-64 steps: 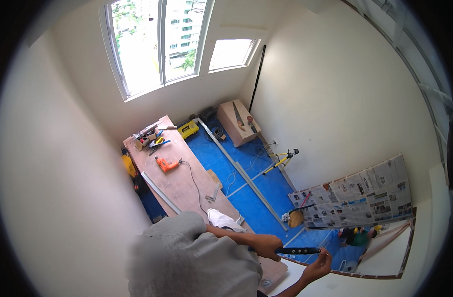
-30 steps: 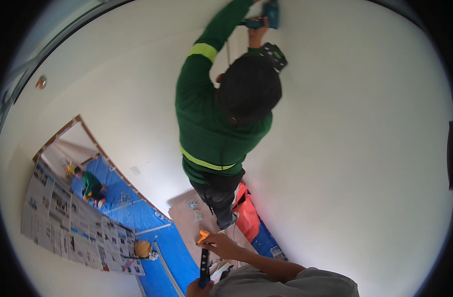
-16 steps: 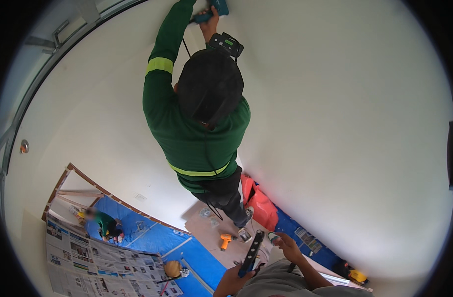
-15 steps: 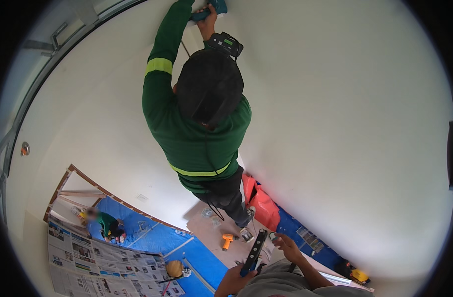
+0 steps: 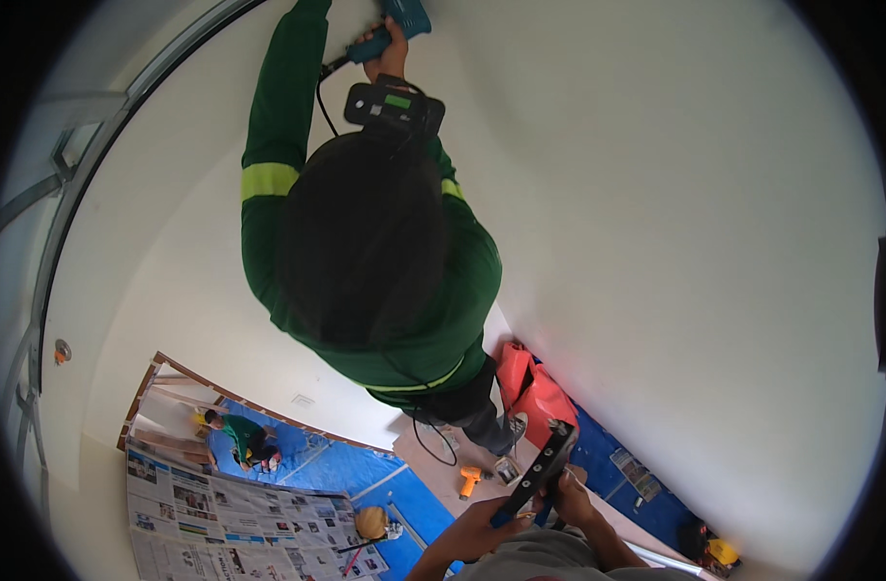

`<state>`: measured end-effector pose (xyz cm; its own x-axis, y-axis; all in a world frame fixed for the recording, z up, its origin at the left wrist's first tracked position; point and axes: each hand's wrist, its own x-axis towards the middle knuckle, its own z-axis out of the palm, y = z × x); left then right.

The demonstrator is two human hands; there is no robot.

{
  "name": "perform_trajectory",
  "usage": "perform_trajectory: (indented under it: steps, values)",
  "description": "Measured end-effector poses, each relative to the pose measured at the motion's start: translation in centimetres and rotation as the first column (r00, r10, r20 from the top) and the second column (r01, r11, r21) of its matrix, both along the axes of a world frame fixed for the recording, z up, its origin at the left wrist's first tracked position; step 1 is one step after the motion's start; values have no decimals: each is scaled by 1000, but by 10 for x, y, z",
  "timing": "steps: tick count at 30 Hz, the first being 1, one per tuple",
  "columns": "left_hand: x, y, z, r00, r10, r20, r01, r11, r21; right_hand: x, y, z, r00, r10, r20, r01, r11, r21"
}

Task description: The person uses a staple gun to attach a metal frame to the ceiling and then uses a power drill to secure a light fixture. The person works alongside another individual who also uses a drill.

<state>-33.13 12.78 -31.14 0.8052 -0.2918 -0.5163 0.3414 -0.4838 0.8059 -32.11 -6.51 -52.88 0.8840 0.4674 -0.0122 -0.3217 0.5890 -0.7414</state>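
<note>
My left hand [image 5: 474,532] is closed around the blue-gripped end of a long black hand tool [image 5: 540,470], which has a row of silver studs along its bar. The tool slants up and to the right, away from my body. Close against its right side is my right hand [image 5: 577,505], fingers bent and pressed together. Whatever is in those fingers is mostly hidden behind the bar. A second blue handle [image 5: 547,510] shows between the two hands.
Right ahead, a co-worker in green [image 5: 385,320] reaches up with a teal power tool [image 5: 404,19]. Another person [image 5: 244,441] crouches on blue sheeting [image 5: 317,465]. An orange drill [image 5: 470,480], a red bag [image 5: 538,392] and a newspaper-covered surface [image 5: 240,533] lie below. Pale wall rises at right.
My right hand, earlier apart from the tool with something small at its fingertips, is now against it. The tool has moved rightward and up. The co-worker appears larger and leans left.
</note>
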Motion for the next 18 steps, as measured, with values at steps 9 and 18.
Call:
perform_trajectory:
  steps: [9,18]
  values:
    - [83,-64,-5,960,-121,251,65,973,221,66,-70,-12,925,-350,147,378,819,-431]
    - [61,-140,-45,904,-419,86,428,884,-187,21,-168,-14,927,-371,48,371,928,18]
